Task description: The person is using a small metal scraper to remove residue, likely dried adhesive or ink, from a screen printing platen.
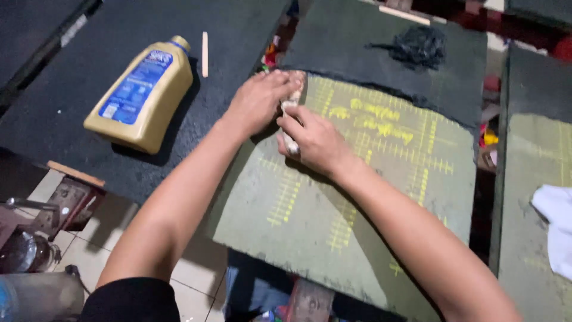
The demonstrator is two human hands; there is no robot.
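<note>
Left hand (259,100) and right hand (314,140) both pinch pale scrap (290,105), possibly cloth, on green cutting mat (333,214). Tan bottle (142,95), wooden stick (205,53) lie left; black shreds (417,46) behind.

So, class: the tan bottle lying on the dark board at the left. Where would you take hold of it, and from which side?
Probably around the broad middle of the tan bottle, coming down from above. It lies flat on its back, label up, neck pointing away toward the wooden stick, so its two long narrow sides are exposed for fingers and thumb. Both hands are busy on the green mat.
</note>
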